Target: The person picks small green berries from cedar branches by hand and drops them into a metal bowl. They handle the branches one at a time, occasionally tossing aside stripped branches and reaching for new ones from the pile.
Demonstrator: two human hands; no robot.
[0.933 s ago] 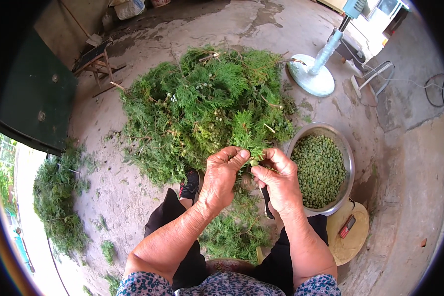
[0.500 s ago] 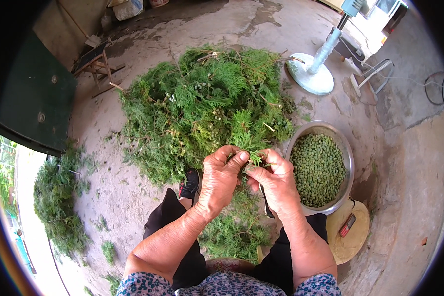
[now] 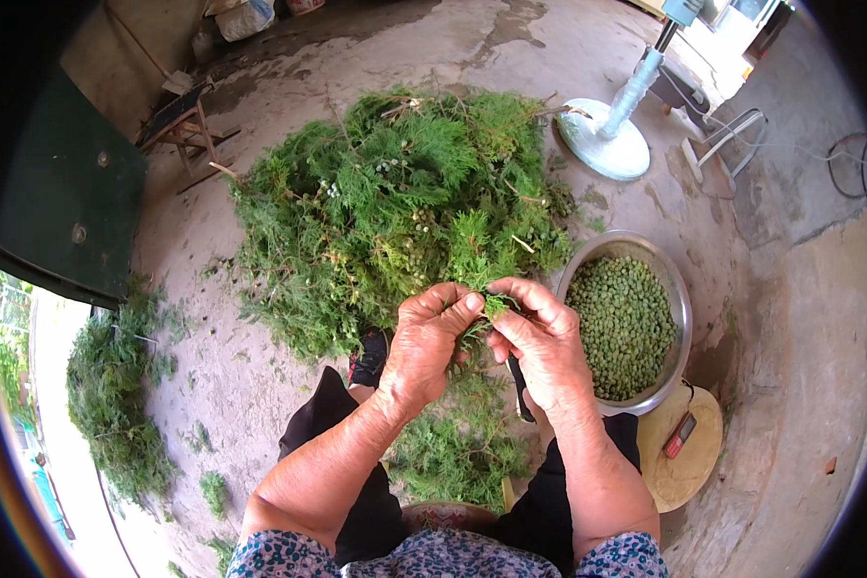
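A green evergreen sprig [image 3: 494,305] is pinched between the thumb and fingers of my left hand [image 3: 424,342]. My right hand [image 3: 546,356] is closed around the sprig's other side, thumb and forefinger at its leaves and the other fingers curled. Whether anything lies in that palm is hidden. Just beyond both hands spreads a large heap of cut evergreen branches [image 3: 376,202] bearing small pale cones. To the right of my right hand stands a metal basin [image 3: 685,332] with many small green cones [image 3: 621,328] in it.
Loose clippings [image 3: 458,453] lie between my legs, and a smaller branch pile [image 3: 116,405] is at left. A round wooden stool [image 3: 689,462] beside the basin carries a red phone [image 3: 679,437]. A round-based stand [image 3: 607,140] and a small wooden chair [image 3: 188,130] stand farther off.
My right hand has shifted slightly, its forefinger lifting and spreading away from the thumb over the sprig. My left hand keeps its pinch in nearly the same place.
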